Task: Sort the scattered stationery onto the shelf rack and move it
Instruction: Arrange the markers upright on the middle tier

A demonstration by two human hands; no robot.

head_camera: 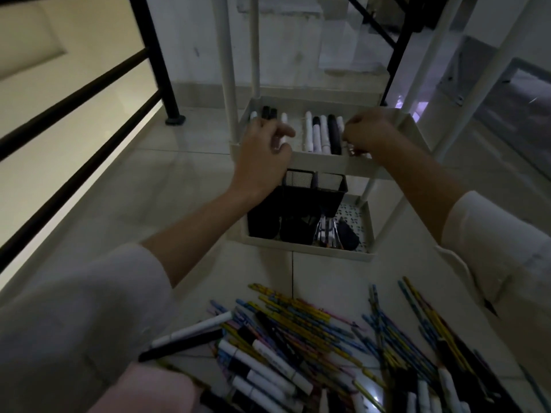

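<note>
Shelf rack (322, 162) stands on the tiled floor (179, 180) at the far side, white, with two trays in view. The upper tray carries a row of tray markers (323, 132), white and black barrels lying side by side, pointing near to far. Left hand (265, 147) is over the left end of that tray, fingers curled, index and thumb pinching a white marker (283, 119). Right hand (369, 132) is at the tray's right end, knuckles up, fingers curled tight and pointing down; whether they hold anything, I cannot tell. Down in the lower tray (310, 250), a black mesh organizer (313, 192) fills the left side, with some shiny metal pieces (326, 231) just to its right. Near the camera, loose stationery sprawls on the floor: a heap of patterned pencils (313, 320) with more floor markers (268, 362) mixed through it. A black railing (155, 55) runs along the left.
</note>
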